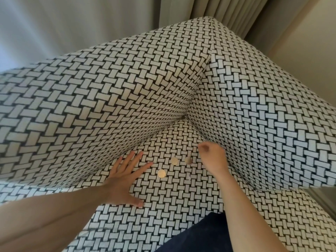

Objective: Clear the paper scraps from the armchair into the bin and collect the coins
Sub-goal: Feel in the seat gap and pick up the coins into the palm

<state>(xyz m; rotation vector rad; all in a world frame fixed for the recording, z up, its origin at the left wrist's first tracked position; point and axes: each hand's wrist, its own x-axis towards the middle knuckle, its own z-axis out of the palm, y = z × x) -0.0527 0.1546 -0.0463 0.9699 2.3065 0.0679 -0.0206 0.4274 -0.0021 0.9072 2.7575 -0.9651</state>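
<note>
Head view: three coins [174, 161] lie flat on the chair [181, 206] seat, between the two hands.
Coins: small, hard, thin and slippy. They look tricky to lift off soft cloth, so it is best to pinch each one by its edge.
Left hand [125, 180]: wide open, fingers spread, pressing flat on the seat, left of the coins.
Right hand [212, 155]: fingers curled and blurry, just right of the coins. Cannot tell if it holds anything.
</note>
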